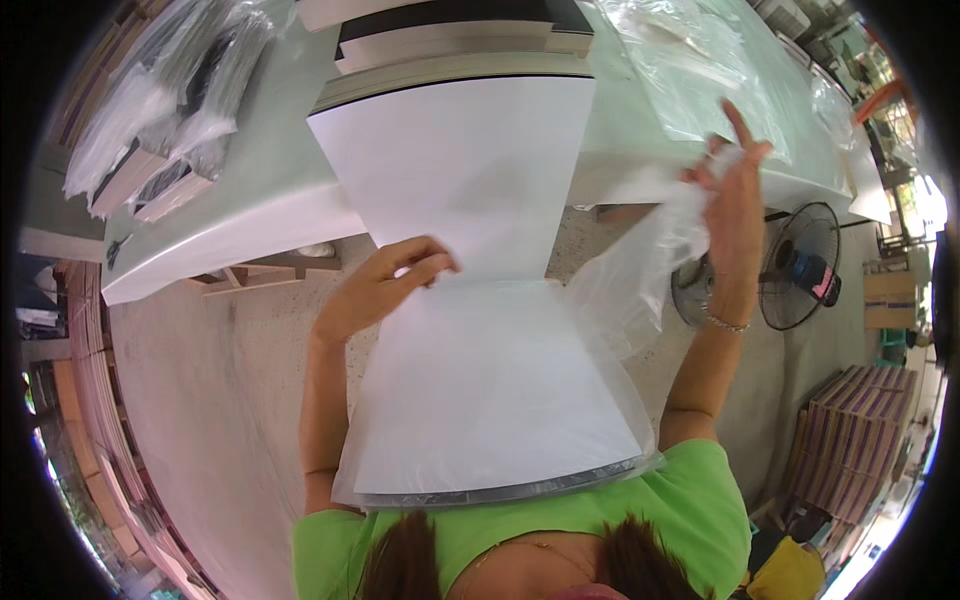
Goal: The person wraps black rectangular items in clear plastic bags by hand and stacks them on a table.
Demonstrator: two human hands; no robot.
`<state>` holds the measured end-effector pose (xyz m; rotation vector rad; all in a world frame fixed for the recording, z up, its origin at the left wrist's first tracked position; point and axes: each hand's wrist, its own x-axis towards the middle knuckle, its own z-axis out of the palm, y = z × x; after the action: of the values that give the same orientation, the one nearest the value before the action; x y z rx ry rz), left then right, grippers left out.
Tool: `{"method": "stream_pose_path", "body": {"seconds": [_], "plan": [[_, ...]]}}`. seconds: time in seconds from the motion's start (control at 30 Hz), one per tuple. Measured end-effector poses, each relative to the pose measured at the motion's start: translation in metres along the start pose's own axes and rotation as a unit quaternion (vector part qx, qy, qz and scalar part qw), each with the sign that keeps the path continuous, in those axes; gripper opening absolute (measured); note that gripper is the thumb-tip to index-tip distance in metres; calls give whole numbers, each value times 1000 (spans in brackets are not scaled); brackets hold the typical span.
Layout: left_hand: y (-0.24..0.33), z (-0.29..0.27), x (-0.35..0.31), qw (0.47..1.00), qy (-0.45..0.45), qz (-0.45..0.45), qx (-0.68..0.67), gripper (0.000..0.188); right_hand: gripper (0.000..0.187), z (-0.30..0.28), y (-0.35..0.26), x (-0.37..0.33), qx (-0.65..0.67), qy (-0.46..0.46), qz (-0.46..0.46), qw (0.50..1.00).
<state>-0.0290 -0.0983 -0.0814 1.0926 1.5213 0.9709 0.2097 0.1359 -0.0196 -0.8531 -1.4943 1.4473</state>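
A white board leans from the table edge toward me. Below it, a white panel with a dark lower edge lies against my body inside a clear plastic bag. My left hand is over the left side where the two meet, its fingers curled; what they hold, if anything, is hidden. Raised to the right, my right hand has clear plastic film in its grip, and one finger points up. The film stretches down toward the bag's right side.
Stacked boards stand on the pale table behind the white board. Plastic-wrapped packs lie at the left, and loose plastic sheets at the right. A fan stands beyond my right arm, with stacked cartons nearer me.
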Motion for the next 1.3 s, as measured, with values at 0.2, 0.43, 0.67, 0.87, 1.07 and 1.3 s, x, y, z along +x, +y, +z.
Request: {"method": "stream_pose_path", "body": {"seconds": [0.2, 0.43, 0.67, 0.87, 1.07, 1.3], "plan": [[76, 63, 28, 980, 56, 158, -109, 20, 76, 70, -5, -43, -17, -306, -42, 951], [50, 49, 33, 971, 80, 133, -184, 17, 59, 77, 1, -50, 41, -395, 25, 917], [30, 16, 11, 975, 137, 84, -150, 30, 69, 67, 16, -44, 30, -297, 63, 952], [40, 22, 11, 982, 160, 105, -11, 38, 66, 72, 20, -46, 31, -310, 58, 948], [41, 22, 14, 984, 160, 69, -35, 29, 63, 72, 18, -47, 6, -303, 62, 951], [31, 22, 16, 982, 98, 17, -158, 22, 61, 76, 35, -53, -140, -286, -30, 947]]}}
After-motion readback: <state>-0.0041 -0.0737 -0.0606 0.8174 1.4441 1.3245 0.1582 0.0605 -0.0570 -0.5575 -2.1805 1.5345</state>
